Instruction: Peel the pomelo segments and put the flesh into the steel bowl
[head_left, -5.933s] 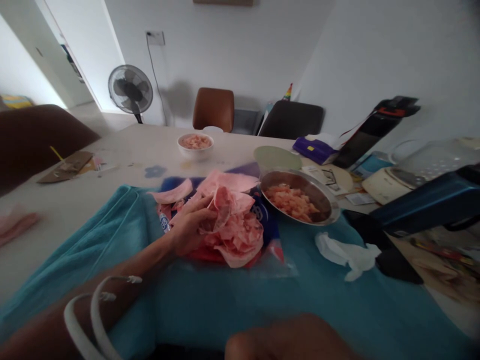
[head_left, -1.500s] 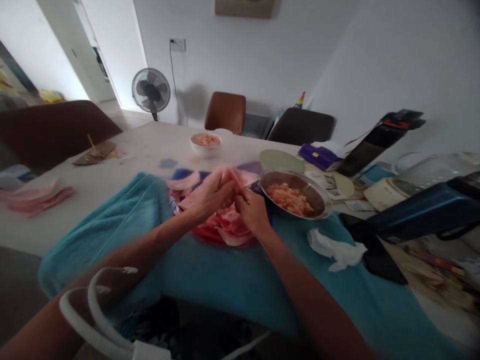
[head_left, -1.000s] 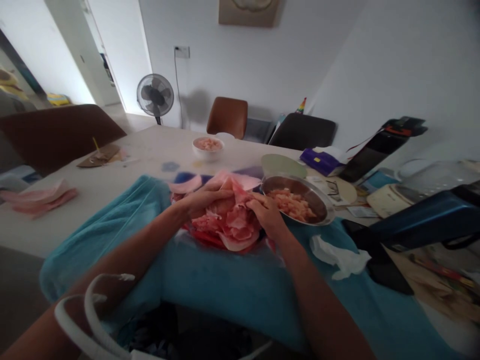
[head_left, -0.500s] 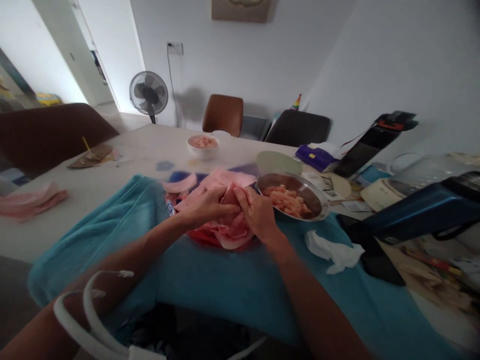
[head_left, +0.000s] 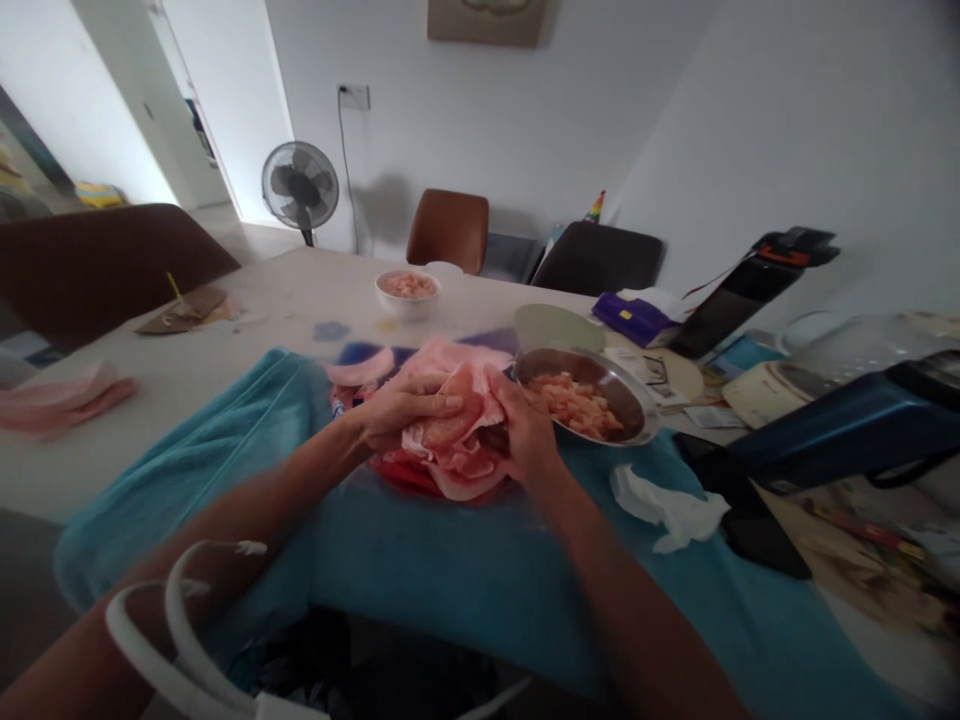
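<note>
My left hand (head_left: 409, 408) is closed on the left side of a pomelo segment (head_left: 459, 390), its thumb lying over the orange-pink pulp. Opposite, my right hand (head_left: 531, 425) grips the pale membrane at the segment's right side; its fingertips are partly hidden. Below both hands lies a heap of pink peel and membranes (head_left: 469, 470), over something red and blue on the teal towel (head_left: 450, 565). Just right of my right hand, a metal bowl (head_left: 643, 415) holds pieces of peeled pulp (head_left: 576, 402).
A white bowl (head_left: 405, 305) of pulp stands farther back, near a green plate (head_left: 559, 328). More peel (head_left: 67, 400) lies at the left. To the right are a crumpled tissue (head_left: 667, 505), a black phone (head_left: 750, 520), a blue bottle (head_left: 847, 425) and a dark bottle (head_left: 739, 295).
My hands have moved slightly apart, and the segment between them is opened, with its orange-pink pulp now showing. My left thumb has shifted onto the pulp. The bowls have stayed in place.
</note>
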